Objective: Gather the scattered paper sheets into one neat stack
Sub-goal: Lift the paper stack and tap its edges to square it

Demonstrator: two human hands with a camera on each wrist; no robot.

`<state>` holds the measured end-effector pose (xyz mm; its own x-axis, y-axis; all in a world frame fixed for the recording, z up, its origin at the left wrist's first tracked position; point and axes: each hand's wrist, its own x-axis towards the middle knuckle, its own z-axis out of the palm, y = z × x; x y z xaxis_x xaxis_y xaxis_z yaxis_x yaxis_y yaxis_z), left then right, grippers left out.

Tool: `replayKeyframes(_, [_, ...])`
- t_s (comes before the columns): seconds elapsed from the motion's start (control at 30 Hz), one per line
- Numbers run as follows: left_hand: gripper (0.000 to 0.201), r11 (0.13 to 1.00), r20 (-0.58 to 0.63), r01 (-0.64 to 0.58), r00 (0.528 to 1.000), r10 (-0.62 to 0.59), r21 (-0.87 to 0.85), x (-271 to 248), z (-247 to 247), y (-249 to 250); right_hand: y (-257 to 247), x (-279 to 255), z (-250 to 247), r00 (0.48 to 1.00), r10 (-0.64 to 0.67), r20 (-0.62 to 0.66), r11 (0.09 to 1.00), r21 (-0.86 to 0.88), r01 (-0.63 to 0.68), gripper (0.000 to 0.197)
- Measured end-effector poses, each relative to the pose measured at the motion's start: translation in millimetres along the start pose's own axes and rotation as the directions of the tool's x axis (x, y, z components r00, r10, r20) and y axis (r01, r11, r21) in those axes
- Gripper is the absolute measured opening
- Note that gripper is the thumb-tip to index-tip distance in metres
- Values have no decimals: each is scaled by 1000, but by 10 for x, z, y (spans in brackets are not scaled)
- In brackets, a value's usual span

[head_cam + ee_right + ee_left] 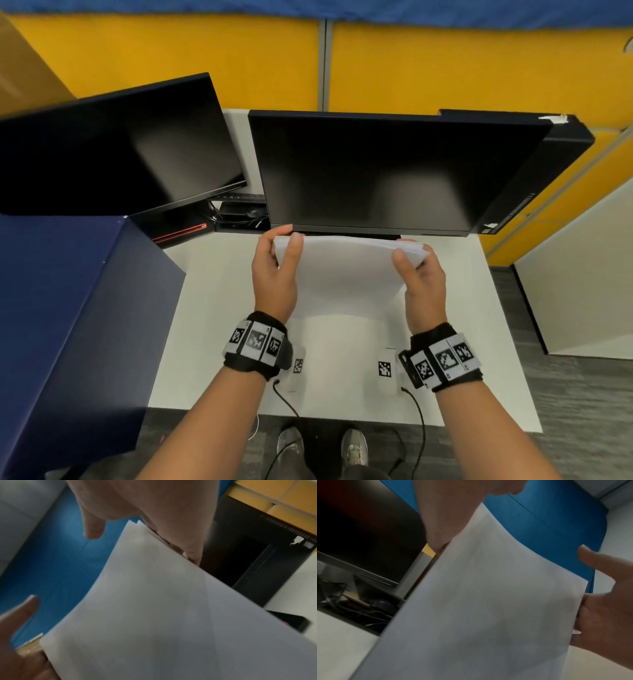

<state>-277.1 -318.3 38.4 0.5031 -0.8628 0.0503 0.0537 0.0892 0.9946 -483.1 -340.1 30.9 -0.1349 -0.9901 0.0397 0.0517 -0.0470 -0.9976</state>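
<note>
Both hands up; left hand [274, 270] and right hand [423, 284] pinch the sheets [346, 270] by opposite edges above the desk [212, 308]; light, floppy, sagging mid-span; corners fanned, likely to slip.

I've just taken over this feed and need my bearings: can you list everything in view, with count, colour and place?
Paper stack: one, white, held upright over the desk in front of the right monitor, top edges slightly uneven.
Desk: one, white, under the hands.
Monitors: two, black, screens dark; left, right.
Box: one, dark blue, at the desk's left.
Partition: yellow panels, blue strip on top, behind the desk.
Floor: grey carpet.
Shoes: two, grey, below the desk edge.
Left hand: grips the stack's left edge.
Right hand: grips the stack's right edge.
Wristbands: two, black with markers, one per wrist.
</note>
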Motion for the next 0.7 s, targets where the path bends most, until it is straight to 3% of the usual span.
replayKeyframes(0.13, [16, 998, -107, 24, 994, -18, 60, 91, 152, 88, -119, 124, 104, 992, 6, -123, 998, -66, -14, 23])
replayKeyframes(0.3, [18, 993, -94, 105, 991, -99, 59, 145, 157, 35, -144, 178, 125, 984, -37, -173, 992, -129, 15, 14])
replayKeyframes(0.4, [10, 990, -100, 122, 988, -115, 69, 129, 178, 71, -71, 162, 7, 995, -75, -68, 992, -108, 67, 33])
replayKeyframes(0.5, [7, 985, -83, 159, 985, -152, 73, 127, 168, 119, 175, 166, -160, 989, 31, 147, 996, -91, -18, 61])
replayKeyframes(0.57, [7, 977, -62, 188, 981, -182, 105, 145, 142, 133, 326, 158, -170, 986, 119, 119, 972, -214, -92, 41])
replayKeyframes(0.63, [19, 975, -54, 136, 990, -128, 174, 195, 63, 163, 385, 144, -121, 990, 140, 22, 953, -274, -128, 19])
replayKeyframes(0.7, [40, 945, 32, -53, 998, 44, 322, 281, -81, 292, 337, 158, -39, 995, 91, 33, 963, -259, -79, 19])
